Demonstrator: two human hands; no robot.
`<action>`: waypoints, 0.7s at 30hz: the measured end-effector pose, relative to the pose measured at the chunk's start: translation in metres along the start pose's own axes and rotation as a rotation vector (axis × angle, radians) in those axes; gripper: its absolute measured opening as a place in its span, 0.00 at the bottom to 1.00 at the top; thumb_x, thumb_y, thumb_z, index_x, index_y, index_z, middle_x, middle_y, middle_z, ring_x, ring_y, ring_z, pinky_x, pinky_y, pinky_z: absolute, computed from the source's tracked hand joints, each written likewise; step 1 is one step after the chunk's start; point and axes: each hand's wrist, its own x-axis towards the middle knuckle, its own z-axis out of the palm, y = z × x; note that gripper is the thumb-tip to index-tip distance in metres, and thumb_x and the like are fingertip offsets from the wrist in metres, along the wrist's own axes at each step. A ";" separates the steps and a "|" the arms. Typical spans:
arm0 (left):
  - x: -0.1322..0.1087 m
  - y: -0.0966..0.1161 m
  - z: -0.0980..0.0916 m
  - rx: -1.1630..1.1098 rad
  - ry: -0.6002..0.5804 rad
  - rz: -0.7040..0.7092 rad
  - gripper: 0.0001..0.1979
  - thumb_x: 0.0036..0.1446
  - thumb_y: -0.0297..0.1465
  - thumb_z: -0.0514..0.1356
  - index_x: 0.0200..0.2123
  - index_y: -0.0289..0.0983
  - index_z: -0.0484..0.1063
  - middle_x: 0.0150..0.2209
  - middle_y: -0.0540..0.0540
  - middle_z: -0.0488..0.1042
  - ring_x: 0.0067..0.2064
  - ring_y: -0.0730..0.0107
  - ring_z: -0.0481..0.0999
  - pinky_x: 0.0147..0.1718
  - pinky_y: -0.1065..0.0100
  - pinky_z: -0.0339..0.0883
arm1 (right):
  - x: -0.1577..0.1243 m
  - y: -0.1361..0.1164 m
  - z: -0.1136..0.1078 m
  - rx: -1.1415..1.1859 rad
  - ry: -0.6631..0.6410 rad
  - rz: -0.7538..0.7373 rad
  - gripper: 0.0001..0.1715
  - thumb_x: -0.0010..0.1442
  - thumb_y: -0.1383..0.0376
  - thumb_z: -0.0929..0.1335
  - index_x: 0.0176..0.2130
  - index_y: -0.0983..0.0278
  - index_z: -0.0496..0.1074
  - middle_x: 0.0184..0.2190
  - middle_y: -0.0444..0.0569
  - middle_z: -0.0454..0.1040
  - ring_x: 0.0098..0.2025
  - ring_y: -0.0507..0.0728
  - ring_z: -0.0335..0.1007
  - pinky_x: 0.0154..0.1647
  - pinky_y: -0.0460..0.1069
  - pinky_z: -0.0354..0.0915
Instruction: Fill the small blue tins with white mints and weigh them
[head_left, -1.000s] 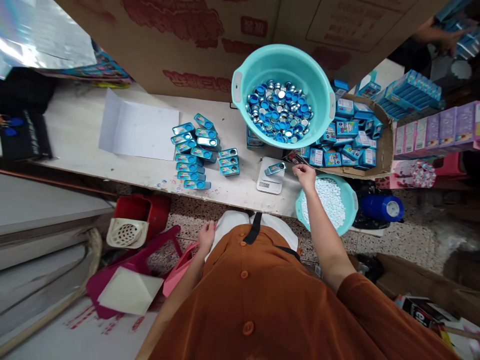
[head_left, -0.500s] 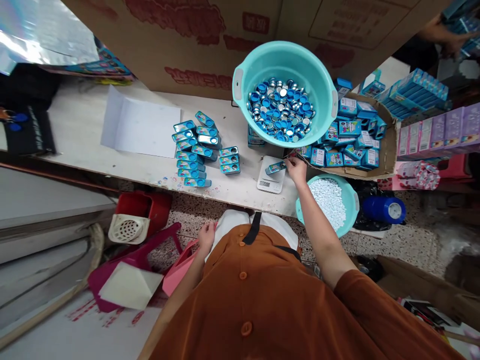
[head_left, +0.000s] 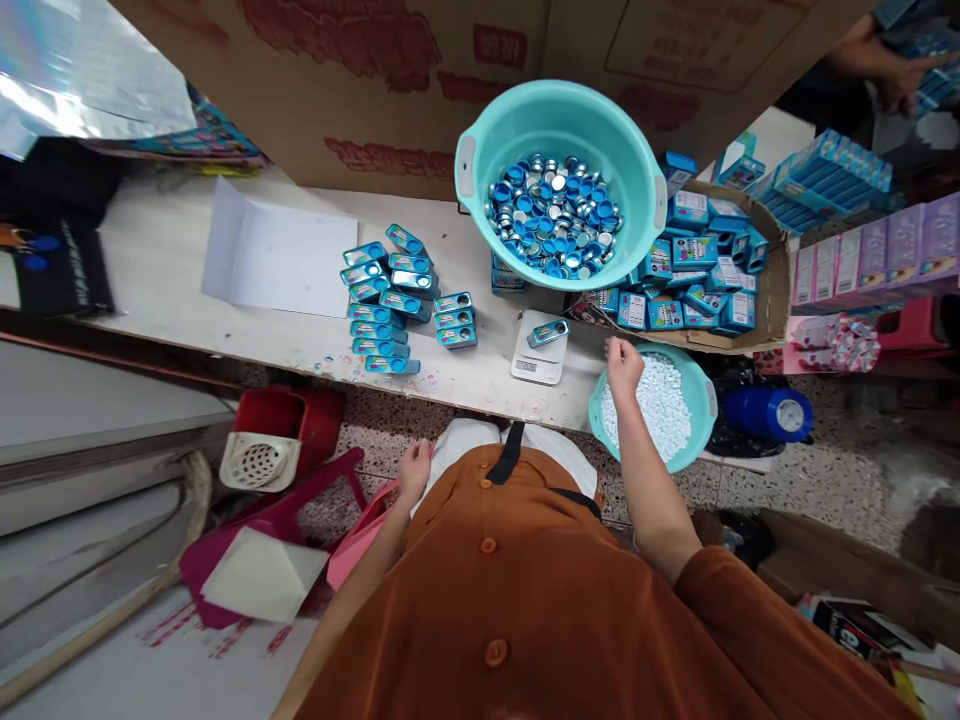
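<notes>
My right hand (head_left: 624, 368) is over the near left part of a turquoise basin (head_left: 709, 405) full of white tablets (head_left: 664, 400). Its fingers are curled together, and whatever they may hold is hidden. Left of it, a blue tin (head_left: 548, 333) with a round hole in its top lies on a small white scale (head_left: 538, 369), with no hand touching it. Low beside my lap is my left hand (head_left: 415, 465), fingers curled in; I cannot make out anything inside it.
A larger turquoise basin (head_left: 559, 105) holds many blue and silver caps (head_left: 555, 220). Blue tins stand grouped on the left of the table (head_left: 292, 345). A cardboard tray (head_left: 778, 290) is heaped with more tins. At the upper right is another person's hand (head_left: 900, 80).
My right hand has let go of the blue tin on the scale. It has moved right and slightly nearer to me, over the tablet basin. My left hand stays by my lap.
</notes>
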 end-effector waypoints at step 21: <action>0.028 0.039 -0.012 0.194 -0.108 0.160 0.18 0.53 0.44 0.51 0.30 0.36 0.72 0.36 0.39 0.77 0.40 0.57 0.74 0.44 0.60 0.66 | -0.065 0.094 -0.033 -0.254 -0.038 0.076 0.14 0.55 0.62 0.64 0.37 0.66 0.76 0.38 0.57 0.75 0.42 0.61 0.68 0.48 0.55 0.62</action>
